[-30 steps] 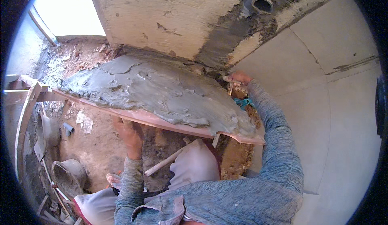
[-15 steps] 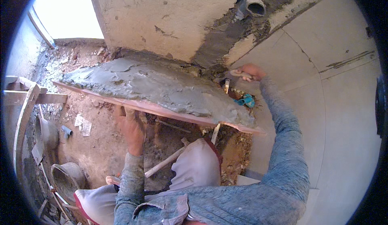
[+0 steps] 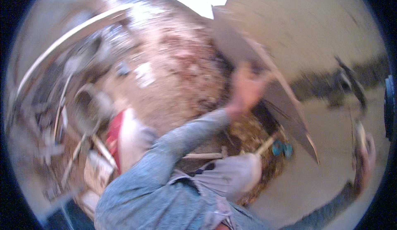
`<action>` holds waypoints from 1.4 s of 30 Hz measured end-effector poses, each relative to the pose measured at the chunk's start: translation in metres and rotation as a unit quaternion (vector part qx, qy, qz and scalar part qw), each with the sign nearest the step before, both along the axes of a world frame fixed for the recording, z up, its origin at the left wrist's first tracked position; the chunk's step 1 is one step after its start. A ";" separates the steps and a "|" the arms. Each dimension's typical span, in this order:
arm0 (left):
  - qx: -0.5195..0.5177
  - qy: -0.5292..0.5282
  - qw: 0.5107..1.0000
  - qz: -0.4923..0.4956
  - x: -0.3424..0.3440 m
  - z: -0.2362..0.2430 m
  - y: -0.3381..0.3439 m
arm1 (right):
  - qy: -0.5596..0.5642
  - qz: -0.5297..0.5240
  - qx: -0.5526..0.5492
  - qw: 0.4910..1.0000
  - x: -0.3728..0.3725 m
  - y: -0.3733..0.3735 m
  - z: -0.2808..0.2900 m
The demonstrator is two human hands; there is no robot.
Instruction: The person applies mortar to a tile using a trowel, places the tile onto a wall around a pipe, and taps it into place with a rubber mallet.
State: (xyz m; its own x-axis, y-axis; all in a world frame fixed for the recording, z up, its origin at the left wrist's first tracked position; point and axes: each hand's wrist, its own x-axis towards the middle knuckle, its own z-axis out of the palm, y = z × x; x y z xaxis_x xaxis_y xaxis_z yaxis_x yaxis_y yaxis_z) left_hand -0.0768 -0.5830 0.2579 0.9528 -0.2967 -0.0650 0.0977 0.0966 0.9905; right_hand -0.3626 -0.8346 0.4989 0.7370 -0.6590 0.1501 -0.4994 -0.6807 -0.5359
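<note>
**Two hands, one tilted board**

Both of your hands show, though the whole view is smeared by blur. Your left hand [image 3: 247, 88] is raised against the underside of the flat board [image 3: 264, 81], which stands steeply tilted beside the pale wall [image 3: 314, 27] — whether those fingers curl round it, you cannot tell. Your right hand [image 3: 364, 157] sits far out at the right edge, closed around a thin tool [image 3: 356, 130], well apart from the board. Rubble-strewn ground [image 3: 178, 68] lies below.

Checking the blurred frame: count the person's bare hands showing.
2: left hand raised against the tilted flat grey board; right hand at the right rim, blurred.
</note>
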 end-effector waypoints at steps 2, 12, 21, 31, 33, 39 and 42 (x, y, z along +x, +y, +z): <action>-0.034 -0.001 0.999 -0.007 0.003 -0.010 -0.021 | 0.007 0.059 -0.015 0.998 0.025 0.020 0.012; -0.163 -0.114 0.979 0.036 0.030 0.001 0.022 | 0.151 0.495 0.200 0.832 0.302 0.387 -0.095; -0.127 -0.006 0.992 0.003 0.049 0.008 -0.079 | 0.018 0.657 0.110 0.745 0.344 0.469 -0.155; -0.144 -0.044 0.988 0.018 0.065 0.030 -0.094 | -0.299 0.032 0.089 0.950 0.133 0.155 -0.149; -0.123 -0.058 0.991 0.018 0.077 0.034 -0.105 | -0.353 -0.088 0.157 0.918 0.098 0.085 -0.191; -0.081 -0.004 0.997 -0.019 0.092 0.036 -0.140 | -0.338 -0.253 0.031 0.906 0.057 -0.073 -0.292; -0.084 0.013 0.996 -0.031 0.111 0.039 -0.151 | -0.345 -0.279 -0.027 0.896 0.078 -0.095 -0.298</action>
